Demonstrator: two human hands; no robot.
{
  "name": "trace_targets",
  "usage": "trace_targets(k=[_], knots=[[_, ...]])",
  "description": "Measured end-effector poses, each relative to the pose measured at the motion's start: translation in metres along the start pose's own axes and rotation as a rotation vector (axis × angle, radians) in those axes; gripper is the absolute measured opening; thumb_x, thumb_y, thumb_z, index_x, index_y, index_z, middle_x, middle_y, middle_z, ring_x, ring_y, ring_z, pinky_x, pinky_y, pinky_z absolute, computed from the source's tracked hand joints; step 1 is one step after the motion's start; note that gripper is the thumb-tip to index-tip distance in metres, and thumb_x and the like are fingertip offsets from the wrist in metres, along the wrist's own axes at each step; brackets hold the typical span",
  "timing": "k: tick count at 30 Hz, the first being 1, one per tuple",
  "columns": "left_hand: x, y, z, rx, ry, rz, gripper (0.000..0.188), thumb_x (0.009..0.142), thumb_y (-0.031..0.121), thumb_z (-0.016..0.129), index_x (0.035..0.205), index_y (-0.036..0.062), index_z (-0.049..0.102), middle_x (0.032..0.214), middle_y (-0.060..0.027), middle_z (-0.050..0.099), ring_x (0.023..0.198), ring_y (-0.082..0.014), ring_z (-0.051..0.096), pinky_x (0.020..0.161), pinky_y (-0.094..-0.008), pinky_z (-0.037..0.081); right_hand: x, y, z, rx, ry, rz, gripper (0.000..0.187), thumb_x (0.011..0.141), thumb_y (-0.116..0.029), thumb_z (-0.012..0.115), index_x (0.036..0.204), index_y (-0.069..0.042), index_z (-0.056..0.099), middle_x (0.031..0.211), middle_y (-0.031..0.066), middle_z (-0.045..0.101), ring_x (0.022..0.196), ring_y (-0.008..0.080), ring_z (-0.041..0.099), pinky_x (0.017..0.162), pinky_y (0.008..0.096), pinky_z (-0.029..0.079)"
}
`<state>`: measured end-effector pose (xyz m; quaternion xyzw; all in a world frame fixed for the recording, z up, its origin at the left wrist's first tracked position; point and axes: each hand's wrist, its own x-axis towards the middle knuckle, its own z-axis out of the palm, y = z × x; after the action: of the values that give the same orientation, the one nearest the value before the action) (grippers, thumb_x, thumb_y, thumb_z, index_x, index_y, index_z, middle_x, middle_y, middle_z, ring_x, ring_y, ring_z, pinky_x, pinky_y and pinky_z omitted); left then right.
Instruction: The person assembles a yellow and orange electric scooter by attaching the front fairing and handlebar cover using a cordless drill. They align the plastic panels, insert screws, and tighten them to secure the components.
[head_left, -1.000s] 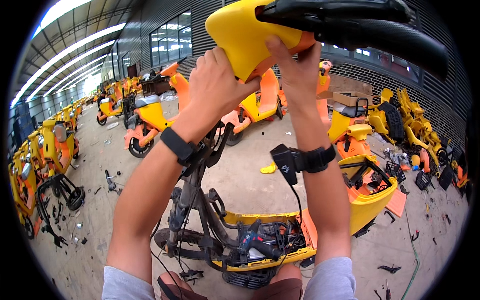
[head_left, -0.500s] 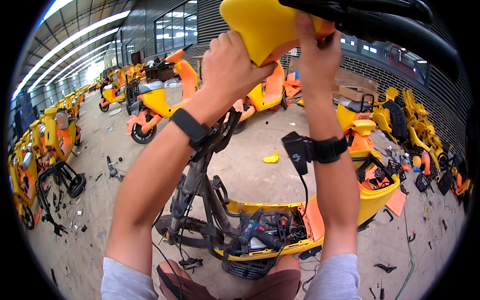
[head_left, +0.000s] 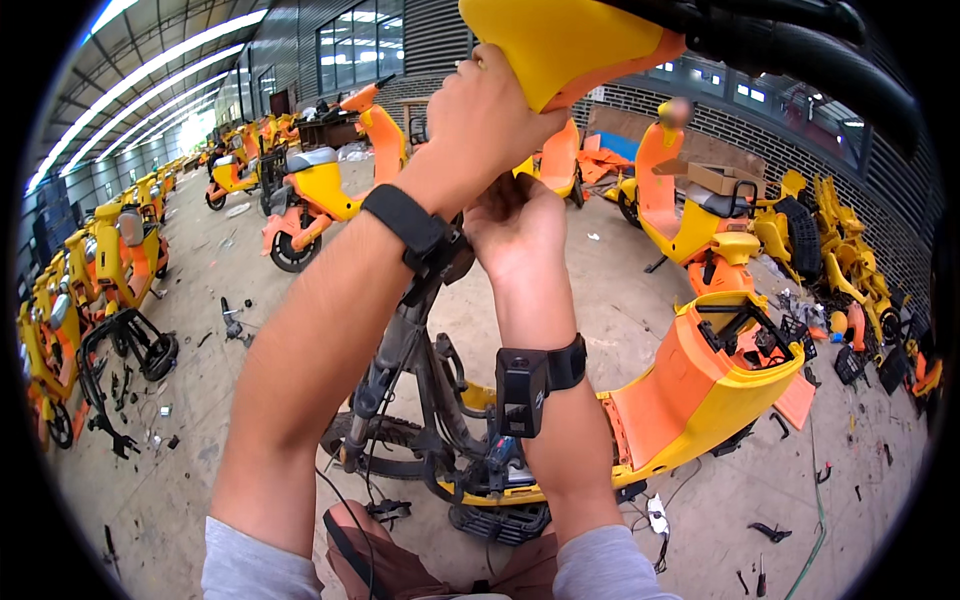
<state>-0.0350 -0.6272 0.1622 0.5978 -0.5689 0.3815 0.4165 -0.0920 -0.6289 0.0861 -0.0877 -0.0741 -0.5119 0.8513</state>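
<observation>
At the top, my left hand [head_left: 488,125] is wrapped round the lower left edge of a yellow and orange scooter handlebar cover [head_left: 560,50]. Black handlebar parts [head_left: 780,40] cross beside that cover. Just below, my right hand [head_left: 520,225] is turned palm up at the top of the bare steering column, its fingers curled; what they hold, if anything, is hidden. The stripped scooter frame [head_left: 430,390] stands in front of me, with a front wheel [head_left: 385,440] low on the left. A cordless drill [head_left: 500,452] lies in the open footboard, mostly hidden by my right forearm.
The scooter's yellow and orange rear body [head_left: 690,390] extends right. Other scooters [head_left: 330,190] stand behind, and a row [head_left: 110,250] lines the left. Yellow body panels [head_left: 840,250] are piled at right. Loose parts, a screwdriver [head_left: 762,580] and a green hose [head_left: 820,540] lie on the floor.
My right hand has left the right side of the cover and moved down and left to the steering column. My left hand stays on the cover. The view has shifted slightly.
</observation>
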Motion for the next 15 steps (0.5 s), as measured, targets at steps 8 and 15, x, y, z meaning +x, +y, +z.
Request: trace_targets(k=[8,15], knots=[[0.0,-0.001,-0.002,0.039,0.024,-0.028,0.086,0.068,0.058,0.071,0.111,-0.0114,0.045,0.085,-0.0263,0.067,0.079,-0.0402,0.068,0.068,-0.0439,0.055,-0.018,0.004,0.02,-0.056,-0.181,0.057,0.029,0.1,-0.016,0.033,0.123,0.0,0.042,0.125,0.0127,0.048,0.119,0.0247,0.048,0.104,0.0429,0.041],[-0.007,0.016,-0.025,-0.024,-0.052,-0.054,0.071,0.075,0.05,0.07,0.111,-0.0063,0.049,0.082,-0.0254,0.067,0.077,-0.0411,0.066,0.067,-0.0464,0.054,-0.031,0.0,0.045,-0.03,-0.368,0.162,0.03,0.101,-0.013,0.034,0.127,0.0,0.043,0.122,0.0134,0.05,0.117,0.0243,0.051,0.103,0.0438,0.043]])
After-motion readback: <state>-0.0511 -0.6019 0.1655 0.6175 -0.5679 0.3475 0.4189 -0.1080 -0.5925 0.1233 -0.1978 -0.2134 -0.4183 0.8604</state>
